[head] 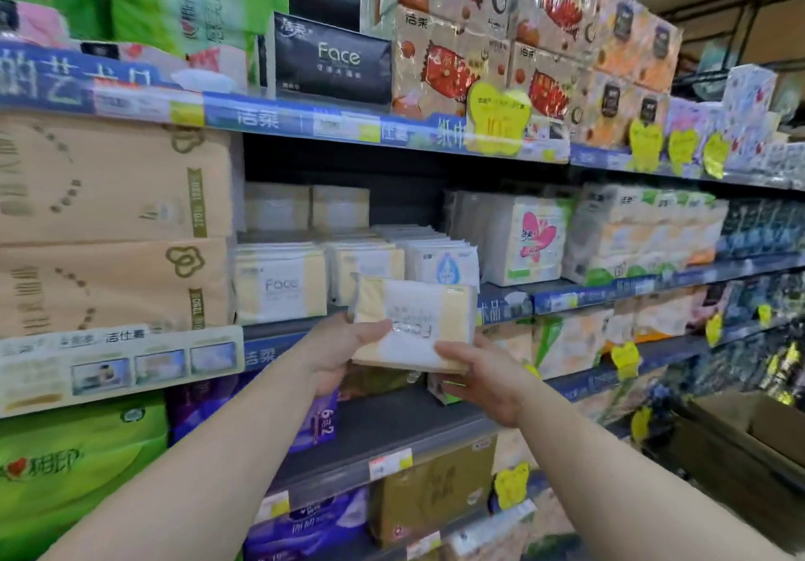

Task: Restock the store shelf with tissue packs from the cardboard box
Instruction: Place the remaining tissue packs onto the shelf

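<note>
Head view, and both hands are up in front of the middle shelf (505, 299). The left hand (344, 353) grips the tissue pack (414, 325) at its 8 o'clock corner, thumb laid across the front. The right hand (483, 373) clamps the 5 o'clock corner, fingers curled underneath. The pack is cream-yellow at each end with a white band between, and it sits slightly tilted, held in the air just in front of the shelf edge. Behind it, at 10 o'clock, a matching Face pack (281, 284) stands on the shelf, with further rows of the same packs beside it. A pink-flower tissue bundle (529, 240) stands at 2 o'clock. The cardboard box (749, 434) sits open, low at 4 o'clock, well apart from the hands.
</note>
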The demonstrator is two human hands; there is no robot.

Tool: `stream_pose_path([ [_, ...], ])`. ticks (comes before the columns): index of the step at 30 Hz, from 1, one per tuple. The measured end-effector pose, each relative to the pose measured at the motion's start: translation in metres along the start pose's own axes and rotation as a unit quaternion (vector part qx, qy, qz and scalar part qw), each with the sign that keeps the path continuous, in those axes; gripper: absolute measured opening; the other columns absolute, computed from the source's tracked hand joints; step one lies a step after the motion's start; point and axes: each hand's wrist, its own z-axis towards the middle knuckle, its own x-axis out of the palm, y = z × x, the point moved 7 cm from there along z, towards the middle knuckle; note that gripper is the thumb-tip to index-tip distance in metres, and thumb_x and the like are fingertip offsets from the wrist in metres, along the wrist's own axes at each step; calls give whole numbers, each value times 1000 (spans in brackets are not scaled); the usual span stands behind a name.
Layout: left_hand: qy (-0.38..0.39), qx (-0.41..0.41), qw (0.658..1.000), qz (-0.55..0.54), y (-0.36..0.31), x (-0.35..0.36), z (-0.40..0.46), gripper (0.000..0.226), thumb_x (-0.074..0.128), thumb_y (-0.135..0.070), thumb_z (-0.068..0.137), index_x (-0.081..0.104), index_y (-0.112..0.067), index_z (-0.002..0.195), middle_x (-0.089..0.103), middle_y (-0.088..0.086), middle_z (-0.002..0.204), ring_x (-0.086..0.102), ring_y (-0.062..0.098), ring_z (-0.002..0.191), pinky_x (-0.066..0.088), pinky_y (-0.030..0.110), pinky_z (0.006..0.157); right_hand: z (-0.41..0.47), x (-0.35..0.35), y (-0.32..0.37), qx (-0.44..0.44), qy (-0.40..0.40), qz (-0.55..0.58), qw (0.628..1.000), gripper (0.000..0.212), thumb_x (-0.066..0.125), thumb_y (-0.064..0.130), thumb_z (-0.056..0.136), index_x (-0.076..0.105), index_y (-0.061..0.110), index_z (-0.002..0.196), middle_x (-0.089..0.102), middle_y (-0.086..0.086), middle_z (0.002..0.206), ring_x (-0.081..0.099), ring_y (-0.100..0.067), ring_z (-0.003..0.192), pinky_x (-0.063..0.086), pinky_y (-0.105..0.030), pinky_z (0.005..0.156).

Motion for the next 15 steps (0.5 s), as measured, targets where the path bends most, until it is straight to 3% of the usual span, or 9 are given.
stream_pose_path([
  [2,-5,0,1000,15,-11,0,30,22,65,-2,84,66,-9,105,75,8,97,69,24,92,54,37,85,33,-10,16,-20,-11,1,1000,26,66,13,86,59,15,111,70,-5,98,61,-23,87,46,-33,74],
  [5,-32,12,996,77,-31,-8,65,28,68,-6,83,64,-7,111,74,8,98,69,24,94,53,35,84,74,-17,43,-58,-4,-27,998,33,69,16,84,59,18,116,70,-5,110,63,-22,93,48,-35,81],
  [7,-83,41,987,128,-48,-16,87,36,71,-10,81,61,-9,116,73,7,100,69,23,91,53,33,80,103,-20,60,-77,3,-53,996,32,70,18,84,58,21,113,69,-6,114,65,-23,95,50,-36,82],
  [9,-152,89,964,200,-63,-22,98,44,75,-12,77,57,-12,117,70,6,107,67,21,93,55,37,85,128,-21,74,-100,12,-92,991,30,70,18,84,57,24,111,68,-5,114,65,-24,100,51,-39,87],
  [11,-229,161,913,295,-85,-24,98,47,76,-14,75,54,-16,116,65,5,113,63,20,98,54,39,88,150,-22,92,-129,18,-139,982,34,70,21,84,56,25,114,66,-1,115,63,-21,102,50,-37,84],
  [15,-363,248,764,472,-123,-25,88,88,77,-30,73,29,-20,146,38,7,142,35,25,131,30,35,109,181,-17,145,-206,48,-232,949,33,73,20,79,58,17,109,66,-2,104,61,-17,85,47,-27,69],
])
